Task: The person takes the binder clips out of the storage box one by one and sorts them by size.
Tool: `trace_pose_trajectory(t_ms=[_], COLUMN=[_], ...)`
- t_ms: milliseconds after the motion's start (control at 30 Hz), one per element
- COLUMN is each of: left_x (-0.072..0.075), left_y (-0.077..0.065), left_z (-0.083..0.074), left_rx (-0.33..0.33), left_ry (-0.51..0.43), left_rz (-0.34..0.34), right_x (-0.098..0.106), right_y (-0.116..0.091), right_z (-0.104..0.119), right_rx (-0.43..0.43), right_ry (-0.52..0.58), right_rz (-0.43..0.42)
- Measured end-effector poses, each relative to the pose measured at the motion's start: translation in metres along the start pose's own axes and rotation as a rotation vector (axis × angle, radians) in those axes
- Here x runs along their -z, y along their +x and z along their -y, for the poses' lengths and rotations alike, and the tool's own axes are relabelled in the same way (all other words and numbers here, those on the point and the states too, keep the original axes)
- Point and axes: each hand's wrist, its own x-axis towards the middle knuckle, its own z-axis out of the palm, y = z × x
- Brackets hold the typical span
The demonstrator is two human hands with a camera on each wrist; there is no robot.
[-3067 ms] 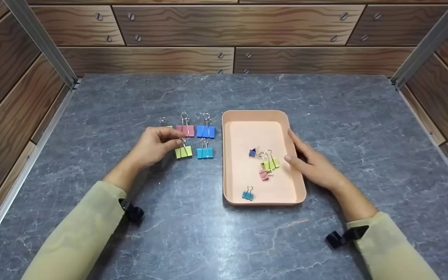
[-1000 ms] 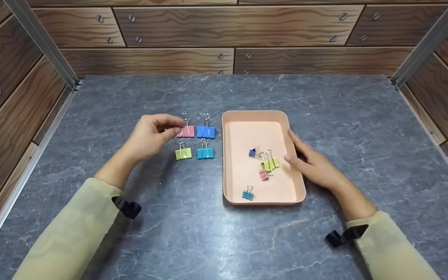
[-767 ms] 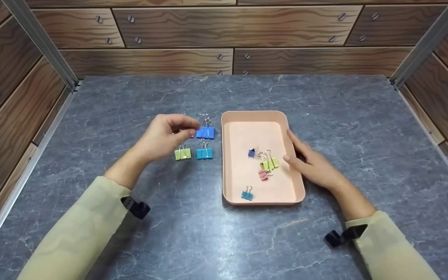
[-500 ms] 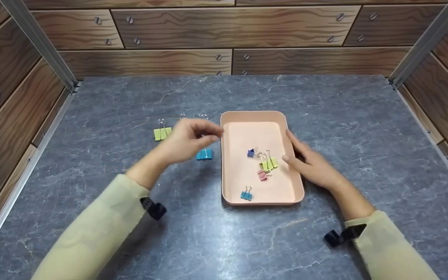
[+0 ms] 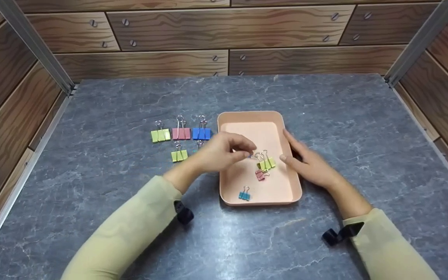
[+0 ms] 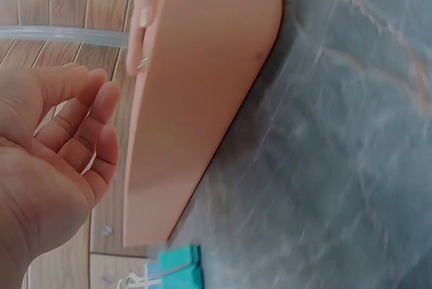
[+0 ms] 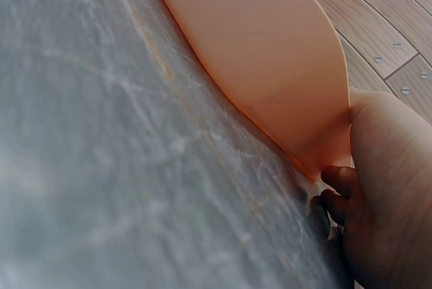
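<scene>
In the head view my left hand [image 5: 226, 151] hovers over the left part of the peach tray [image 5: 261, 205], thumb and fingers loosely bent. Its fingertips are beside a small dark blue binder clip [image 5: 250, 156], mostly hidden behind them. Nothing shows between the fingers in the left wrist view, where the hand [image 6: 61, 147] is above the tray's rim. My right hand [image 5: 311, 165] grips the tray's right wall, thumb over the rim and fingers outside. Inside the tray lie a lime binder clip [image 5: 267, 163], a pink one [image 5: 260, 175] and a teal one [image 5: 244, 196].
Left of the tray, larger binder clips stand in two rows: lime [image 5: 160, 135], pink [image 5: 181, 133] and blue [image 5: 202, 133] behind, a lime one [image 5: 179, 156] in front. A teal clip [image 6: 181, 267] beside it is mostly covered by my left hand in the head view.
My left hand has left the lime clip it placed at the back row's left end, passing rightward over the other clips and into the tray's area. The right hand stays on the tray.
</scene>
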Motion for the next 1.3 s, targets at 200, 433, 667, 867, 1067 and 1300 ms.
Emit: trace_pose_trajectory(t_ms=[200, 433, 667, 867, 1067, 1300], left_x=[-0.011, -0.015, -0.017, -0.019, -0.02, -0.023], left_y=[0.006, 0.013, 0.018, 0.022, 0.025, 0.028], left_z=[0.002, 0.009, 0.01, 0.011, 0.012, 0.011], left_rx=[0.052, 0.041, 0.049, 0.057, 0.077, 0.067], left_ry=[0.0, -0.011, -0.023, -0.028, -0.038, 0.011], left_rz=[0.032, 0.022, 0.003, -0.002, -0.004, 0.031], right_x=[0.0, 0.0, 0.0, 0.0, 0.0, -0.001], right_y=[0.0, 0.0, 0.0, 0.0, 0.0, 0.001], right_z=[0.0, 0.001, 0.0, 0.0, 0.001, 0.001], right_rx=[-0.006, -0.016, -0.01, -0.011, -0.012, -0.009], right_ry=[-0.004, 0.004, 0.013, 0.004, 0.003, 0.01], right_rz=[0.0, 0.007, 0.003, 0.003, 0.006, -0.001])
